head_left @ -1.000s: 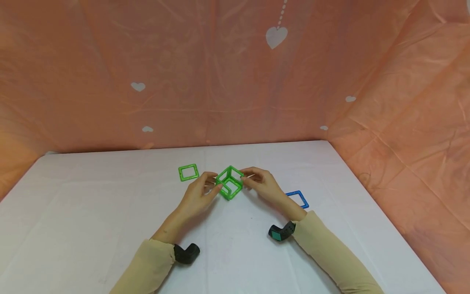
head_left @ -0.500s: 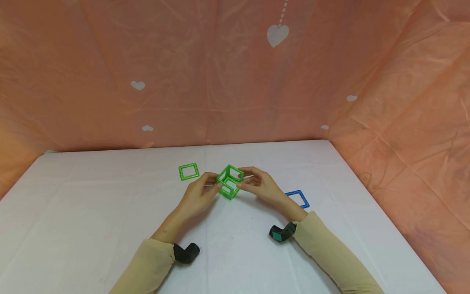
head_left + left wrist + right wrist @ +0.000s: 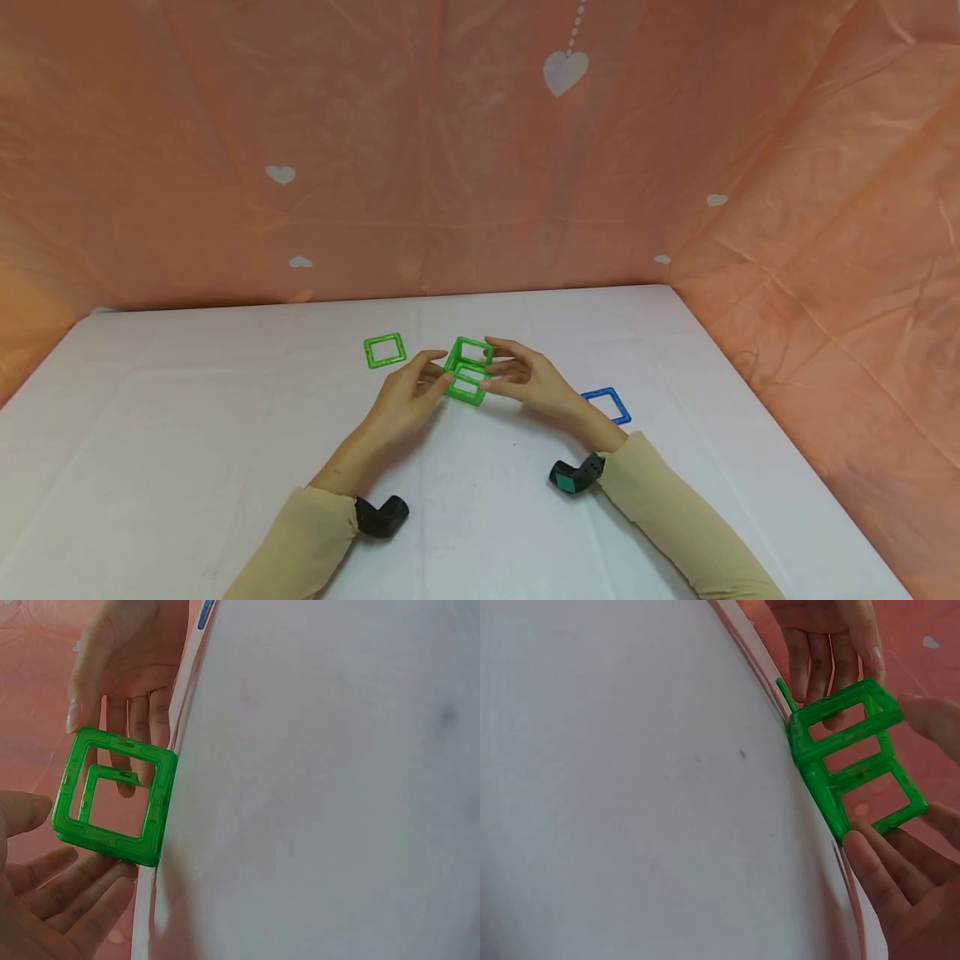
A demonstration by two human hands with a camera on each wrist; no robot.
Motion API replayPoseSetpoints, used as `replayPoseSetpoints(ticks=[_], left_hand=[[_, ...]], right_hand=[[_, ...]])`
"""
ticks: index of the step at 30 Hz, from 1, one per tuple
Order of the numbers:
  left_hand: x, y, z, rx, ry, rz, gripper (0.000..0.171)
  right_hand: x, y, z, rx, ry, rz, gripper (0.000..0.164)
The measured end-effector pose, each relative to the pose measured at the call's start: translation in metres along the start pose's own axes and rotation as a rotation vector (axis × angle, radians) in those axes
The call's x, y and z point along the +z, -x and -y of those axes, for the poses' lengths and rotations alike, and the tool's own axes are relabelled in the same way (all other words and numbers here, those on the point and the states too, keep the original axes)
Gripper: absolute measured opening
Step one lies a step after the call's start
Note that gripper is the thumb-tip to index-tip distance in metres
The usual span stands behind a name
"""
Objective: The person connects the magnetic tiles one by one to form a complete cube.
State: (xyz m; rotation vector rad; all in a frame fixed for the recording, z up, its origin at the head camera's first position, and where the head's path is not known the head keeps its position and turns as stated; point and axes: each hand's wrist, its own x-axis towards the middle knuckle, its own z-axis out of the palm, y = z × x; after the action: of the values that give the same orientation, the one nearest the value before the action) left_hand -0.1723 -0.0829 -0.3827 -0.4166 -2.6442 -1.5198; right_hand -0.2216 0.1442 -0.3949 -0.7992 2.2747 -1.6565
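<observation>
Because the green box [image 3: 861, 773] appears to be thin, hollow plastic, it should prove light and stiff in each bar, though its edge joints may well fold or part if squeezed unevenly. Its smooth surface could slide a little under dry fingertips, so the safest hold is probably on opposite bars near the corners. It sits just below the centre of the head view, above the table [image 3: 225, 433]; whether it touches the cloth is hard to tell. Both hands grip it with thumb and fingers, the left hand [image 3: 408, 393] on its left side, the right hand [image 3: 542, 382] on its right. Square, round-cornered frames meet edge to edge, translucent and glossy, with large openings through which fingers show in the wrist views.
</observation>
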Motion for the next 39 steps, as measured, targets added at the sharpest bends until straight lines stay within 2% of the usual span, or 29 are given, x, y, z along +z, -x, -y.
replayPoseSetpoints(ticks=[9,17,23,27,34,39], left_hand=[[0.000,0.000,-0.001,-0.023,-0.010,0.021,0.046],[0.000,0.000,0.001,0.005,-0.013,0.011,0.052],[0.000,0.000,0.001,-0.009,-0.017,0.029,0.057],[0.000,0.000,0.000,-0.012,-0.032,0.016,0.058],[0.001,-0.001,0.001,0.008,-0.054,-0.020,0.058],[0.000,-0.001,0.002,0.027,-0.066,0.005,0.060]], right_hand=[[0.000,0.001,0.000,-0.023,-0.039,0.009,0.068],[0.000,0.001,-0.001,0.005,-0.040,0.017,0.060],[0.000,0.001,0.000,0.000,-0.003,0.029,0.058],[-0.004,0.004,0.002,-0.005,0.047,0.019,0.057],[-0.014,0.011,0.005,0.046,0.042,-0.006,0.057],[-0.021,0.017,0.003,0.062,0.050,-0.015,0.058]])
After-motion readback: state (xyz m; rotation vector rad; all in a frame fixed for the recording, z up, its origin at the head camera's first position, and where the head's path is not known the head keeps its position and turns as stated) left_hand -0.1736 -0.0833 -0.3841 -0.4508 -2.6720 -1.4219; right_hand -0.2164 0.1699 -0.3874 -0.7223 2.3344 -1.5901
